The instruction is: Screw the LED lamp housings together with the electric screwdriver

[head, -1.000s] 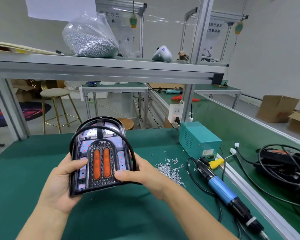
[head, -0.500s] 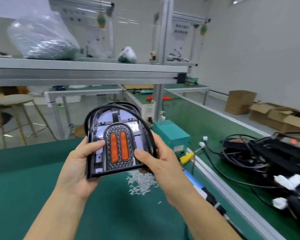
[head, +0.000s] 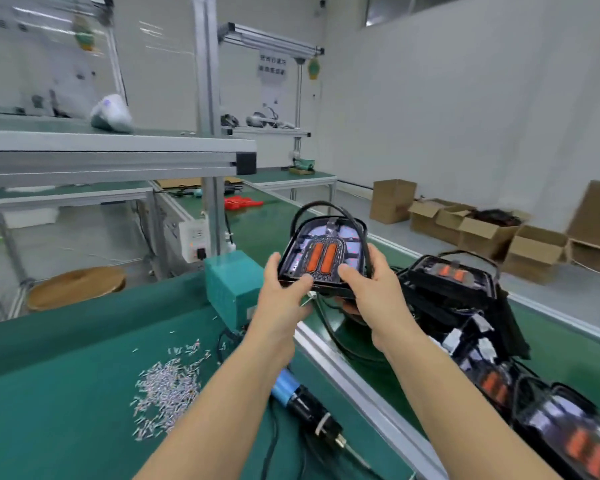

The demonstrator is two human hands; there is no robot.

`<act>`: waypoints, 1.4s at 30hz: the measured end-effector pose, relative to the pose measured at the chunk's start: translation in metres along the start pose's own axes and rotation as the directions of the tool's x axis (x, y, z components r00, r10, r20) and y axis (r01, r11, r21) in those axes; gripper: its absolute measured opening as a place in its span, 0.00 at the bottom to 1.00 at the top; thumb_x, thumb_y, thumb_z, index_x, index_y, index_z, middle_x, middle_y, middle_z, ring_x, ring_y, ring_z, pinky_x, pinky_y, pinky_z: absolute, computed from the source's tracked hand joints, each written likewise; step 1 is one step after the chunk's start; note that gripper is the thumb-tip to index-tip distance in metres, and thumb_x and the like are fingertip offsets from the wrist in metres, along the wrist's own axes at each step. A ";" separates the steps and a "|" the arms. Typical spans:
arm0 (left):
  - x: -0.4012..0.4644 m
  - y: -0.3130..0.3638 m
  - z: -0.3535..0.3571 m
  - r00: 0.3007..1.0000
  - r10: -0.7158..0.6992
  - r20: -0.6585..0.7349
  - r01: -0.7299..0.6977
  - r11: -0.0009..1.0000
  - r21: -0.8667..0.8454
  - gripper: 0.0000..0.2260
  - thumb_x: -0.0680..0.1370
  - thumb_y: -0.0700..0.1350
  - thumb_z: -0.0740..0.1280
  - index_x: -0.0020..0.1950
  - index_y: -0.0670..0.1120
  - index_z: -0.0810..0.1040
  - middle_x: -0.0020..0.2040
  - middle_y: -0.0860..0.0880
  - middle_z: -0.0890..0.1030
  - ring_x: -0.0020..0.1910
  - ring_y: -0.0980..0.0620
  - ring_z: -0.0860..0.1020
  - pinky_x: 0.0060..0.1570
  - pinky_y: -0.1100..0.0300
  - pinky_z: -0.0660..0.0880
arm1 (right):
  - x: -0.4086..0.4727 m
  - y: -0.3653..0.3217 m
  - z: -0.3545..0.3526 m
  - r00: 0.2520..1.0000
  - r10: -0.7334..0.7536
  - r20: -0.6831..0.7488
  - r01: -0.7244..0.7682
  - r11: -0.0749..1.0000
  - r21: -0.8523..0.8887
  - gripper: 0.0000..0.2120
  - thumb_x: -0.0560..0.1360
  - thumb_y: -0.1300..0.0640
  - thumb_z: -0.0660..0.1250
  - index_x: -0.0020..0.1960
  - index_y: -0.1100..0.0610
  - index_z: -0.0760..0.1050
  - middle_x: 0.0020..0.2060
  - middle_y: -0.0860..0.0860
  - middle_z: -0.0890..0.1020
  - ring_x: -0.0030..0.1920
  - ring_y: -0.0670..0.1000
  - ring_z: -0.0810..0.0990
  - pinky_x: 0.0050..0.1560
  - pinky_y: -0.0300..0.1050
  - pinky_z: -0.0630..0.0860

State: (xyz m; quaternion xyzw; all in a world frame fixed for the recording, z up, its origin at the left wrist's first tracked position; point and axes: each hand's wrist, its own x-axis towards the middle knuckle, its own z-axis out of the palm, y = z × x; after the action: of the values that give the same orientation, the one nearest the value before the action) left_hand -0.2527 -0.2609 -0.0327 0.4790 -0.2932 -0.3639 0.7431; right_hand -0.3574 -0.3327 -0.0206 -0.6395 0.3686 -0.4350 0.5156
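While the green counter carries loose screws and the electric screwdriver, the lamp housing sits up in the air, left hand and right hand gripping its 2 lower corners.

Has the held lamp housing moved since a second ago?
Yes. Both hands carried the lamp housing rightward, from left of the teal box to its right.

Bright, even indoor light fills the room, casting only soft shadows. Glare streaks the clear panel at upper left. Motion blur smears the whole picture, worst at the edges, where wide-angle distortion bends straight lines.
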 end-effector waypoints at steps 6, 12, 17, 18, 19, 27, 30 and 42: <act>0.048 -0.041 0.028 0.999 0.032 0.006 -0.032 0.922 0.386 0.24 0.79 0.41 0.64 0.74 0.54 0.64 0.78 0.56 0.46 0.74 0.51 0.59 0.65 0.59 0.61 | 0.052 0.011 -0.007 0.985 0.093 -0.148 -0.138 0.934 -0.331 0.25 0.82 0.54 0.57 0.77 0.52 0.56 0.68 0.57 0.73 0.63 0.60 0.75 0.61 0.57 0.74; 0.088 -0.059 0.043 0.997 0.009 0.079 -0.048 0.861 0.507 0.23 0.78 0.45 0.66 0.73 0.51 0.67 0.78 0.52 0.49 0.72 0.48 0.64 0.69 0.54 0.63 | 0.079 0.011 -0.014 0.971 0.097 -0.218 -0.208 0.794 -0.572 0.24 0.84 0.52 0.51 0.75 0.61 0.53 0.65 0.64 0.72 0.60 0.63 0.75 0.52 0.50 0.70; 0.106 -0.063 0.060 0.980 -0.019 0.197 -0.073 0.892 0.446 0.20 0.76 0.37 0.67 0.67 0.45 0.72 0.65 0.43 0.70 0.52 0.55 0.77 0.40 0.72 0.73 | 0.091 0.011 -0.015 0.962 0.018 -0.274 -0.188 0.770 -0.610 0.28 0.83 0.52 0.54 0.76 0.65 0.49 0.72 0.63 0.62 0.71 0.62 0.64 0.65 0.53 0.66; 0.106 -0.064 0.063 0.973 -0.033 0.229 -0.073 0.896 0.438 0.18 0.76 0.35 0.67 0.66 0.44 0.73 0.63 0.42 0.71 0.47 0.57 0.77 0.36 0.74 0.72 | 0.092 0.012 -0.016 0.960 -0.013 -0.280 -0.177 0.747 -0.641 0.30 0.83 0.53 0.54 0.77 0.65 0.46 0.75 0.62 0.57 0.74 0.61 0.59 0.69 0.53 0.63; 0.107 -0.067 0.065 0.965 -0.045 0.258 -0.077 0.893 0.444 0.17 0.76 0.34 0.66 0.64 0.44 0.75 0.62 0.42 0.71 0.46 0.56 0.76 0.36 0.74 0.72 | 0.092 0.014 -0.018 0.959 -0.048 -0.280 -0.164 0.714 -0.681 0.31 0.83 0.55 0.55 0.78 0.65 0.44 0.77 0.61 0.52 0.76 0.60 0.53 0.71 0.52 0.60; 0.115 -0.074 0.059 0.941 -0.079 0.330 -0.191 0.682 0.706 0.27 0.77 0.37 0.63 0.75 0.52 0.63 0.79 0.48 0.49 0.76 0.49 0.54 0.69 0.62 0.56 | 0.096 0.028 -0.020 0.968 -0.209 -0.141 -0.078 0.283 -0.956 0.32 0.81 0.56 0.58 0.78 0.59 0.44 0.76 0.57 0.60 0.76 0.57 0.57 0.76 0.54 0.51; 0.115 -0.077 0.056 0.934 -0.091 0.344 -0.222 0.608 0.762 0.32 0.76 0.37 0.65 0.76 0.52 0.59 0.79 0.49 0.46 0.77 0.48 0.52 0.72 0.50 0.59 | 0.099 0.026 -0.021 0.972 -0.173 -0.160 -0.095 0.336 -0.937 0.35 0.80 0.56 0.60 0.78 0.61 0.42 0.76 0.59 0.59 0.75 0.59 0.59 0.76 0.53 0.52; 0.104 -0.065 0.051 0.931 -0.058 0.360 -0.275 0.537 0.798 0.32 0.75 0.36 0.64 0.77 0.53 0.58 0.79 0.51 0.49 0.76 0.48 0.53 0.72 0.51 0.58 | 0.091 0.025 -0.020 0.965 -0.201 -0.167 -0.056 0.464 -0.884 0.34 0.81 0.60 0.58 0.78 0.64 0.40 0.78 0.60 0.45 0.78 0.60 0.46 0.76 0.51 0.48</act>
State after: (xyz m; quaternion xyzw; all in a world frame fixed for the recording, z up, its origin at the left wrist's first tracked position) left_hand -0.2515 -0.3895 -0.0652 0.6841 -0.5852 -0.2092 0.3819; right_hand -0.3453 -0.4282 -0.0273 -0.7688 0.5734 -0.2799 0.0417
